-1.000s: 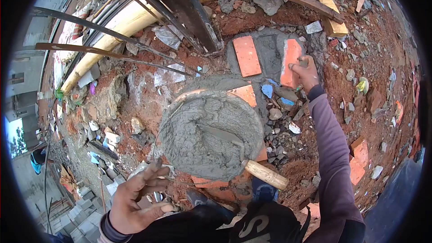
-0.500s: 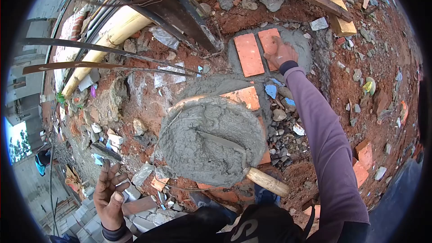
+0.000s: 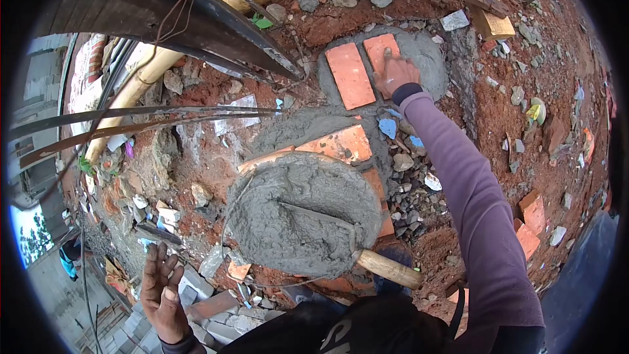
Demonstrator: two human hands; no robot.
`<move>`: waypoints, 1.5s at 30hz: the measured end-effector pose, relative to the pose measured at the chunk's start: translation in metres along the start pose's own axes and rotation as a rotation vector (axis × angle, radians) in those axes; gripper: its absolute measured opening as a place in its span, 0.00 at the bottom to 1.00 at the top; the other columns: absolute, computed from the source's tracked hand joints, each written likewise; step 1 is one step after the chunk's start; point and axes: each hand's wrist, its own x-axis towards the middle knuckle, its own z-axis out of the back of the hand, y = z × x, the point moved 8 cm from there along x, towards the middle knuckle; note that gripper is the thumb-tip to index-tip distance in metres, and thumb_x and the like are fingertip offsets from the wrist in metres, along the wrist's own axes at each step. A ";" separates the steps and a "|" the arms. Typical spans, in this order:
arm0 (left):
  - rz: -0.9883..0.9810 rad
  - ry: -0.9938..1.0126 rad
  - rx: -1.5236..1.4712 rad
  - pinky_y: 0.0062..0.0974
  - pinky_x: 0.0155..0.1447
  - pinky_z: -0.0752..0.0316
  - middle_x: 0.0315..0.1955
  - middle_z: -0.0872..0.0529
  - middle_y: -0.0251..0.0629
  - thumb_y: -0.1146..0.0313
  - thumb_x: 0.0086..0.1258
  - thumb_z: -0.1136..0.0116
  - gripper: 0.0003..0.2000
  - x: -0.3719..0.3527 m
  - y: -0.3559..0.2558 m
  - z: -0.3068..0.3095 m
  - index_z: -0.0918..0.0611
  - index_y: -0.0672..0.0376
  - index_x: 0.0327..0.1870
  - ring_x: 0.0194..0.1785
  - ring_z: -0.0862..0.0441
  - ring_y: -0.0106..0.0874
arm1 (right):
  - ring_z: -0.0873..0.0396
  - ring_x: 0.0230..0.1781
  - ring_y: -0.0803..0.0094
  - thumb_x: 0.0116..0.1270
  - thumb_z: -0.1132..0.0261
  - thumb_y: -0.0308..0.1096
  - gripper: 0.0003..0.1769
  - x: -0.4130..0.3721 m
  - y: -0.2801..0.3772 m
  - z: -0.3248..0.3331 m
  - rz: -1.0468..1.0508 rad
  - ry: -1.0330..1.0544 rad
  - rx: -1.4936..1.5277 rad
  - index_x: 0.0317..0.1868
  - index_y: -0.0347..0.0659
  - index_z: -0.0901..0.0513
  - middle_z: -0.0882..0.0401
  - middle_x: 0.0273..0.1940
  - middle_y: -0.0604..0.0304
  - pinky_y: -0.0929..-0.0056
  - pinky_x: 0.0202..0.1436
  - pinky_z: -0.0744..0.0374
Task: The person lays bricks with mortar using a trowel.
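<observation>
My right hand (image 3: 398,77) is on an orange brick (image 3: 380,47), its fingers over the near end and the thumb by the left edge. That brick lies flat in a bed of wet grey mortar (image 3: 422,59). Just left of it, a narrow gap apart, lies a second brick (image 3: 350,77). Closer to me is a round heap of mortar (image 3: 308,223), whose container is mostly hidden. A trowel (image 3: 390,269) is sunk in the heap, with its wooden handle sticking out to the right. My left hand (image 3: 164,298) hangs at lower left, empty, fingers apart.
A dark steel column (image 3: 216,13) and thin bars (image 3: 131,118) cross the upper left. Bamboo poles (image 3: 144,78) and a timber block (image 3: 485,0) lie behind. More bricks (image 3: 341,144) sit beside the heap; rubble (image 3: 419,203) covers the red soil.
The view has shifted slightly, moving the bricks and heap a little left. My right hand stays on the same brick, its fingers more extended over it. My left hand remains raised and empty.
</observation>
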 end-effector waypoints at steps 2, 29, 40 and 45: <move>0.006 -0.004 0.000 0.32 0.66 0.29 0.68 0.32 0.54 0.53 0.58 0.29 0.46 -0.005 0.002 0.001 0.39 0.68 0.73 0.64 0.26 0.37 | 0.28 0.61 0.43 0.62 0.35 0.47 0.31 -0.013 0.000 0.001 -0.042 0.035 -0.006 0.63 0.41 0.25 0.24 0.59 0.43 0.52 0.56 0.21; -0.119 -0.038 -0.030 0.40 0.71 0.34 0.70 0.35 0.54 0.54 0.57 0.28 0.45 -0.043 -0.014 0.028 0.37 0.67 0.72 0.70 0.32 0.44 | 0.32 0.67 0.46 0.68 0.40 0.45 0.38 -0.005 0.018 0.000 0.030 0.035 -0.128 0.73 0.37 0.41 0.24 0.60 0.41 0.58 0.65 0.27; -0.169 0.165 0.181 0.45 0.74 0.43 0.72 0.38 0.52 0.44 0.63 0.37 0.45 -0.068 -0.009 0.016 0.39 0.66 0.74 0.74 0.38 0.47 | 0.20 0.51 0.46 0.65 0.36 0.44 0.29 -0.131 -0.076 0.110 0.081 0.046 0.026 0.63 0.38 0.25 0.17 0.47 0.43 0.59 0.60 0.24; -0.318 0.396 0.131 0.45 0.58 0.25 0.69 0.34 0.56 0.52 0.72 0.45 0.35 -0.067 -0.030 -0.023 0.37 0.69 0.72 0.67 0.31 0.49 | 0.26 0.59 0.44 0.54 0.30 0.30 0.42 -0.325 -0.242 0.168 -0.047 0.162 -0.175 0.70 0.46 0.35 0.23 0.53 0.42 0.53 0.64 0.28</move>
